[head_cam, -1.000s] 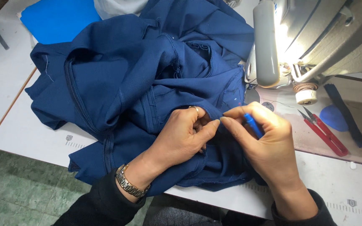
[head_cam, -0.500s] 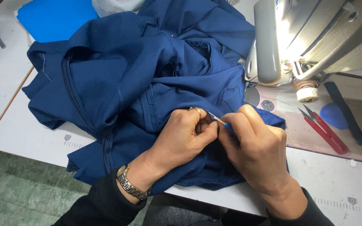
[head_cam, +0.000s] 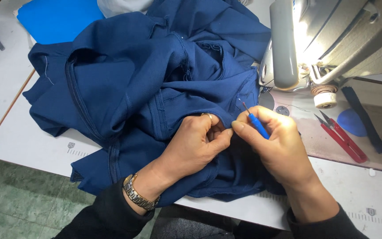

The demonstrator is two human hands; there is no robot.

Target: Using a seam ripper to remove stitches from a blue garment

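Observation:
A dark blue garment (head_cam: 147, 84) lies bunched on a white sewing table (head_cam: 27, 141). My left hand (head_cam: 195, 146), with a ring and a metal wristwatch, pinches a fold of the fabric near its seam. My right hand (head_cam: 279, 148) grips a blue-handled seam ripper (head_cam: 255, 121), its thin metal tip pointing up and left just above the cloth, right next to my left thumb. Both hands sit close together over the garment's lower right part.
A grey sewing machine (head_cam: 323, 40) with a bright lamp stands at the upper right. Red thread snips (head_cam: 341, 137), a thread spool (head_cam: 324, 97) and a blue chalk piece (head_cam: 352, 121) lie on its bed. A bright blue cloth (head_cam: 54, 20) lies at upper left. Green floor shows lower left.
My right hand has shifted its grip so the seam ripper's blue handle and tip show again, lifted off the fold. My left hand keeps pinching the fabric.

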